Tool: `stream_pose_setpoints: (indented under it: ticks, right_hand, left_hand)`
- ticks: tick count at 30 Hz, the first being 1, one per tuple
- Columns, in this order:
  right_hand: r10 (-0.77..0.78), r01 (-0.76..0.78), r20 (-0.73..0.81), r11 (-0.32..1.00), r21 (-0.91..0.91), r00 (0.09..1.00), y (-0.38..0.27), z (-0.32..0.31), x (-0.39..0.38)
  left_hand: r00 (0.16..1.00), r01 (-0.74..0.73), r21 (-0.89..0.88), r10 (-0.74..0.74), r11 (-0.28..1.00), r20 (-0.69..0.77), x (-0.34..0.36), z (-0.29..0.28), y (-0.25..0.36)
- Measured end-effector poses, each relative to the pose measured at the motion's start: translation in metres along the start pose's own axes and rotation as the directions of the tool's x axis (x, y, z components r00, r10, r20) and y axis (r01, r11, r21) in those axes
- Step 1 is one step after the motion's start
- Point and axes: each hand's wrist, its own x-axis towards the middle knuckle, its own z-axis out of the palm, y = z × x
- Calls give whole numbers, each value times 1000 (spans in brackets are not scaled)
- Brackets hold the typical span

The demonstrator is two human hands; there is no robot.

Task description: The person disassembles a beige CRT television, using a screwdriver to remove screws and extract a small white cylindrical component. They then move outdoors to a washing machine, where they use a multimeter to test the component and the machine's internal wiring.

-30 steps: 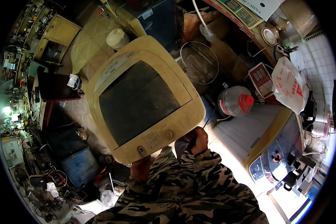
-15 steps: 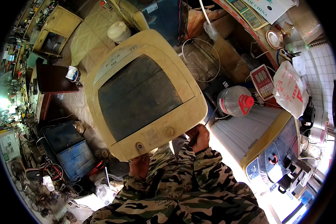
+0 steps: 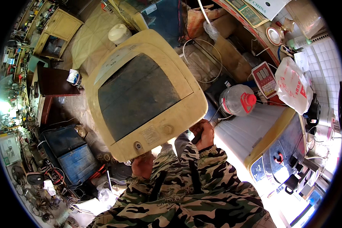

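Observation:
A yellowed washing machine (image 3: 159,142) with a dark, dusty window in its lid stands right in front of me. At its near left corner is my left hand (image 3: 142,165), close against the edge, with its fingers hidden beneath the rim. My right hand (image 3: 204,136) is closed beside the near right corner. It grips a slim tool with a dark handle (image 3: 196,138), perhaps a screwdriver. A thin dark line runs from this hand up toward the plastic jug; whether it is a shaft or a cord is unclear.
On the right, a clear jug with a red cap (image 3: 237,100) rests by a second machine (image 3: 250,133), with a red-framed keypad device (image 3: 264,80) behind. A blue toolbox (image 3: 78,163) lies at left. A white cable (image 3: 220,57) loops behind the washing machine.
The view has shifted slightly, so the washing machine sits a little further left. My right hand has risen a little along the machine's edge, still gripping the dark handle. My left hand stays at its corner.

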Motion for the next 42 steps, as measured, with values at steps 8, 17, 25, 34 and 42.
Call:
stream_pose_setpoints:
  ticks: [8, 17, 25, 34, 42]
  right_hand:
    - [23, -23, 8, 999, 28, 1000, -8, 4, -3]
    - [-287, 262, 152, 397, -880, 946, -57, -37, -54]
    - [-389, 514, 493, -56, -856, 779, -119, -50, -76]
    - [-203, 438, 678, -628, -644, 706, -168, -13, -77]
    - [171, 655, 819, -697, -292, 548, -183, 78, -53]
  left_hand:
    - [997, 33, 54, -37, 998, 70, 10, 38, -32]
    - [987, 120, 18, -121, 993, 103, 7, 30, -27]
    - [996, 37, 49, -40, 998, 76, 22, 11, -29]
    - [996, 36, 67, -41, 997, 73, 24, 8, -27]
    - [996, 23, 47, -27, 999, 83, 27, -17, -21]
